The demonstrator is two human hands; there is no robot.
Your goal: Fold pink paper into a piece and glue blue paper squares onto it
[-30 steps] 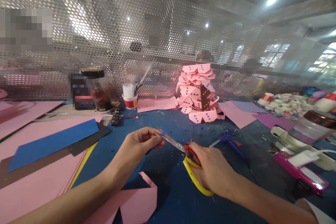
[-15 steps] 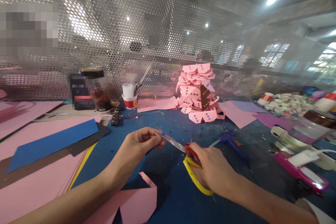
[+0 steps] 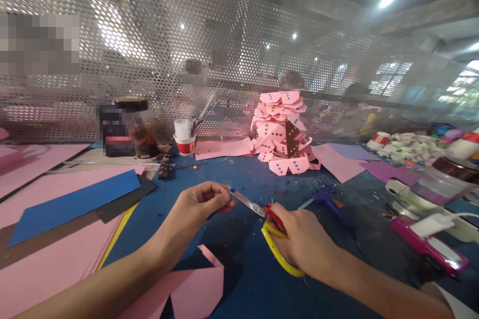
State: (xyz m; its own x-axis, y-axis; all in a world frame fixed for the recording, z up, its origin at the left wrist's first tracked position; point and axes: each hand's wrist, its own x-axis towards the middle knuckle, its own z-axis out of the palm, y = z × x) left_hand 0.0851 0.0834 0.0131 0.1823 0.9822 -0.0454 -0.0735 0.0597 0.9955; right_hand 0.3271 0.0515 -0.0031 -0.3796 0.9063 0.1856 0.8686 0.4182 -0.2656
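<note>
My right hand [image 3: 295, 229] grips a pair of scissors [image 3: 279, 254] with red and yellow handles. Their metal blades point up and left to the fingertips of my left hand [image 3: 209, 199]. Pinched in those fingers is a small strip of blue paper [image 3: 232, 190], mostly hidden, with the blade tips at it. Below my left wrist lies a cut pink paper piece [image 3: 198, 289] with a narrow bent arm. Behind my hands rises a stack of pink paper glasses [image 3: 280, 134] dotted with small coloured squares.
Pink sheets [image 3: 67, 279] and a blue sheet [image 3: 78, 204] lie at left. A blue glue gun [image 3: 333, 204] rests right of the scissors. Near the mesh wall stand a paper cup [image 3: 185, 145] and a jar [image 3: 144, 134]. A magenta power strip [image 3: 430, 246] sits at right.
Both hands stay in nearly the same place. The scissor blades look slightly more closed at the blue paper.
</note>
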